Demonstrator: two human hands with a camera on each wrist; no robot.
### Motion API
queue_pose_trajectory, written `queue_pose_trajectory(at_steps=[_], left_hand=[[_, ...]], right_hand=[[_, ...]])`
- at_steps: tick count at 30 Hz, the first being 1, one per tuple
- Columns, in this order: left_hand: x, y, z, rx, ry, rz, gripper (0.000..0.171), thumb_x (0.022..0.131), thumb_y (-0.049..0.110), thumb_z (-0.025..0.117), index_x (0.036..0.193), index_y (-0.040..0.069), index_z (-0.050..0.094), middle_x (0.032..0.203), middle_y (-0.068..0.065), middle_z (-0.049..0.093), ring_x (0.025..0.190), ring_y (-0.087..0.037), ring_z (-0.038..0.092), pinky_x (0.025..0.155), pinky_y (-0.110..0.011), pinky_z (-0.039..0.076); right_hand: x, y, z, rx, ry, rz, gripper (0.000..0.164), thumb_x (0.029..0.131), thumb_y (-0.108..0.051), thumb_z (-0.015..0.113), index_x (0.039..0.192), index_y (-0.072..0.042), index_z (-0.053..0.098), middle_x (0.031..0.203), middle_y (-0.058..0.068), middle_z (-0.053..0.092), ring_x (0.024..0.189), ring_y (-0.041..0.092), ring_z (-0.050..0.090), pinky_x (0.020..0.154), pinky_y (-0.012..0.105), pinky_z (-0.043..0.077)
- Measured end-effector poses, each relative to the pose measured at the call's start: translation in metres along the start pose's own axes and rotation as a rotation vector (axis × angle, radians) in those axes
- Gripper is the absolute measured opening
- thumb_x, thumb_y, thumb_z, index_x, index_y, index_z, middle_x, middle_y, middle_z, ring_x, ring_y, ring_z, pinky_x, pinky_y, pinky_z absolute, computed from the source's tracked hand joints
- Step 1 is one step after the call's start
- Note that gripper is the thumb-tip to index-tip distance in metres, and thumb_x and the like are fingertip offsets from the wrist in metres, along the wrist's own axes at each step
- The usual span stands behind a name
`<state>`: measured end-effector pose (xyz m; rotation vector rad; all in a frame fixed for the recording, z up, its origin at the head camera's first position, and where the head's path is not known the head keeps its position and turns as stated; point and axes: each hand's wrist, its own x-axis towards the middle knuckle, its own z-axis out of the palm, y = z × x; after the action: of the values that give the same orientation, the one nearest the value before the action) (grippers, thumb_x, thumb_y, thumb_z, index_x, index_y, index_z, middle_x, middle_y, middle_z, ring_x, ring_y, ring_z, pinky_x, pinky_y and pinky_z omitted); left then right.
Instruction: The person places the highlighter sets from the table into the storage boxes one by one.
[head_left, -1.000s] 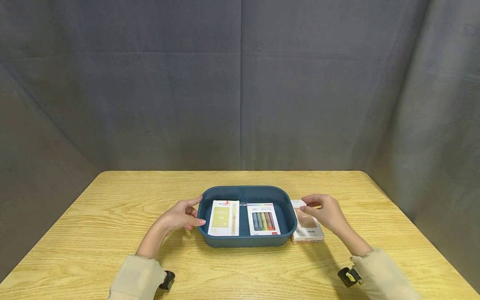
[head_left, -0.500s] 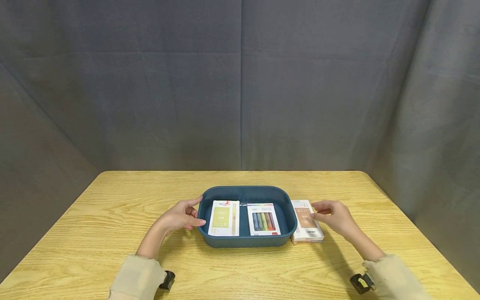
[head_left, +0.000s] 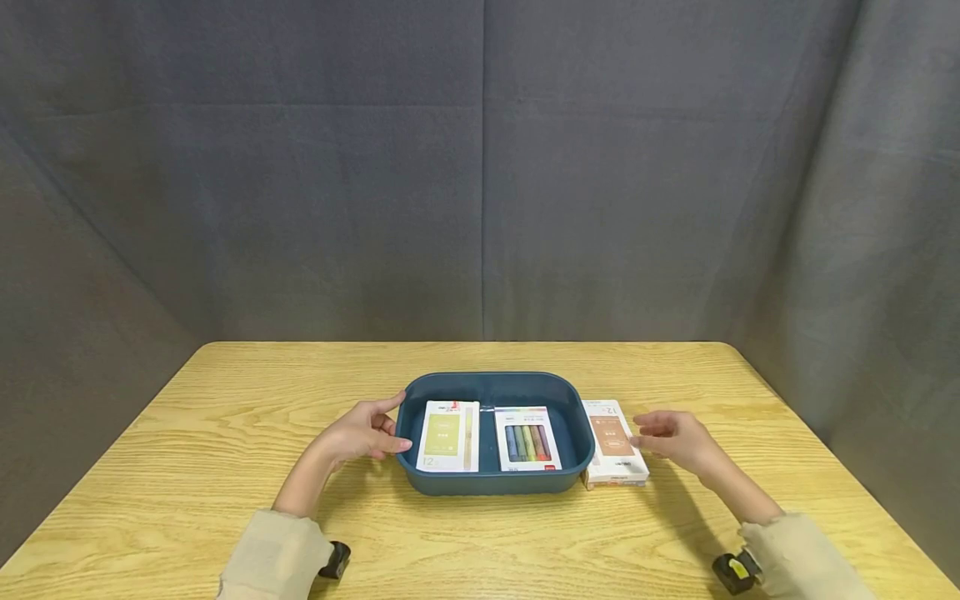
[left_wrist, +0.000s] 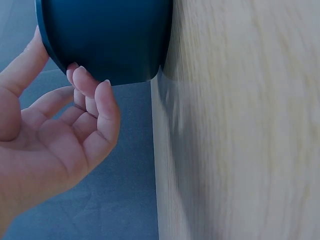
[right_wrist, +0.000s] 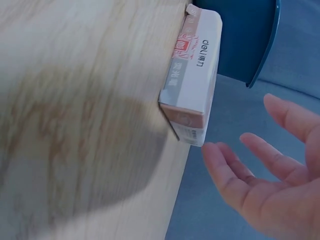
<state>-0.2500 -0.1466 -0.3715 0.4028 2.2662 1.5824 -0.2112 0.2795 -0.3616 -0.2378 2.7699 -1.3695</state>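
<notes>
A dark blue plastic tray (head_left: 491,484) sits on the table, also seen from its left end in the left wrist view. My left hand (head_left: 363,432) holds that end, thumb over the rim and fingers curled against the outer wall. Inside lie a white and yellow-green box (head_left: 444,437) marked 12 and a white box of crayons (head_left: 527,439), whose window shows several coloured sticks. Against the tray's right side lies a white box with a brown panel (head_left: 615,440). My right hand (head_left: 678,442) hovers at this box's right edge, fingers loosely bent and holding nothing.
The wooden table (head_left: 480,546) has rounded far corners. Grey cloth (head_left: 480,183) hangs behind it and along both sides. A black wrist device (head_left: 735,572) is strapped by the right sleeve, and another (head_left: 335,560) by the left.
My right hand has drawn back to the right across the brown-panelled box, from over its top to beside its right edge. The left hand and the tray have stayed put.
</notes>
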Motion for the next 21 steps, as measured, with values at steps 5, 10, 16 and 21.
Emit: queue_pose_trajectory(at_steps=[5, 10, 16, 21], left_hand=[[0.000, 0.001, 0.000, -0.004, -0.011, 0.004, 0.078, 0.078, 0.000, 0.067, 0.139, -0.005, 0.018, 0.071, -0.005, 0.042, 0.056, -0.014, 0.041, 0.050, -0.026, 0.039], [0.000, 0.001, 0.000, 0.006, -0.003, -0.004, 0.079, 0.078, 0.002, 0.067, 0.140, -0.004, 0.019, 0.072, -0.005, 0.042, 0.057, -0.014, 0.042, 0.052, -0.027, 0.041], [0.000, 0.001, 0.000, 0.007, 0.000, -0.011, 0.079, 0.078, 0.003, 0.068, 0.140, -0.004, 0.019, 0.072, -0.005, 0.042, 0.057, -0.014, 0.042, 0.052, -0.027, 0.041], [0.000, 0.000, 0.000, 0.003, 0.001, -0.010, 0.080, 0.077, 0.004, 0.069, 0.140, -0.004, 0.020, 0.072, -0.005, 0.042, 0.057, -0.014, 0.042, 0.052, -0.027, 0.041]], right_hand=[[0.002, 0.005, -0.001, 0.043, -0.092, 0.031, 0.048, 0.084, -0.010, 0.061, 0.117, 0.020, 0.042, 0.109, 0.037, 0.048, 0.095, 0.039, 0.054, 0.076, 0.044, 0.047], [0.005, 0.011, 0.000, 0.064, -0.143, 0.059, 0.050, 0.085, -0.009, 0.059, 0.119, 0.021, 0.039, 0.108, 0.037, 0.048, 0.095, 0.039, 0.055, 0.077, 0.045, 0.046], [0.009, 0.014, 0.004, 0.073, -0.178, 0.079, 0.050, 0.086, -0.009, 0.058, 0.119, 0.022, 0.038, 0.106, 0.034, 0.052, 0.085, 0.030, 0.058, 0.072, 0.042, 0.048], [0.012, 0.013, 0.008, 0.055, -0.187, 0.082, 0.050, 0.085, -0.011, 0.059, 0.119, 0.021, 0.039, 0.098, 0.023, 0.058, 0.072, 0.019, 0.053, 0.064, 0.038, 0.048]])
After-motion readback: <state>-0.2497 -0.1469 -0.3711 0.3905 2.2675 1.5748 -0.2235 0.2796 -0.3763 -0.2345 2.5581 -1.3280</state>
